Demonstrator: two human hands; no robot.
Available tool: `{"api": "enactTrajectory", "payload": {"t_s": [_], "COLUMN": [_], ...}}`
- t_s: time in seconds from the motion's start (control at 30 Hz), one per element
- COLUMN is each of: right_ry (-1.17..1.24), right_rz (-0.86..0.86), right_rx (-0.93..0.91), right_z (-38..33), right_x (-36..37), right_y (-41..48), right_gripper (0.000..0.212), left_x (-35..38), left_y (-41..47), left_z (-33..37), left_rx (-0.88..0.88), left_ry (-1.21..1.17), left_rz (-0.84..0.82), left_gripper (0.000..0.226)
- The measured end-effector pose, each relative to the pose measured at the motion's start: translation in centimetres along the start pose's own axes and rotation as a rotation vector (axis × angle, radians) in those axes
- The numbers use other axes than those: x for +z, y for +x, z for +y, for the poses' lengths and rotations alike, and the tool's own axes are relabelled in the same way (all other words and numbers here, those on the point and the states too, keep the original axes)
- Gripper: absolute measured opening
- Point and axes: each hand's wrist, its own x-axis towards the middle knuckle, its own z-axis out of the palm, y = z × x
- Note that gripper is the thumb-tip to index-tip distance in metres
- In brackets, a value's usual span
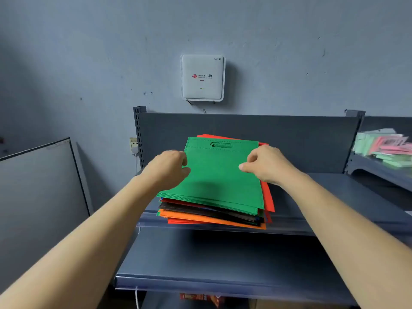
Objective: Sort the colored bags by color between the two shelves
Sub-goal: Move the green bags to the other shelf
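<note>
The stack of bags [214,197] lies on the upper shelf [334,188]. Left hand [169,168] at 9 o'clock and right hand [267,166] at 3 o'clock pinch the green bag [218,175] edges, likely to lift it squarely.

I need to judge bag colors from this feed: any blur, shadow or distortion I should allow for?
Head view: the green bag on top of the stack is sharp and evenly lit, with a soft shadow near the left hand; the packets at far right are blurred; wide-angle stretch bends the shelf edges and forearms; no glare on the bags.
</note>
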Motion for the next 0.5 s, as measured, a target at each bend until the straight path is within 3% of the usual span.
{"api": "enactTrajectory", "payload": {"t_s": [0.17,0.5], "right_ry": [-0.028,-0.039], "right_rz": [-0.231,-0.231], "right_rx": [0.131,0.276], "right_z": [0.5,0.6], "right_x": [2.6,4.5], "right_y": [0.6,2.4], "right_gripper": [0.06,0.071], "left_x": [1.8,4.2], "left_y": [1.1,3.4], "left_z": [-1.2,-2.8], "left_rx": [-0.12,-0.328], "left_ry": [0.017,-0.14], "left_rz": [-0.168,-0.25], "left_gripper": [0.046,0.068]}}
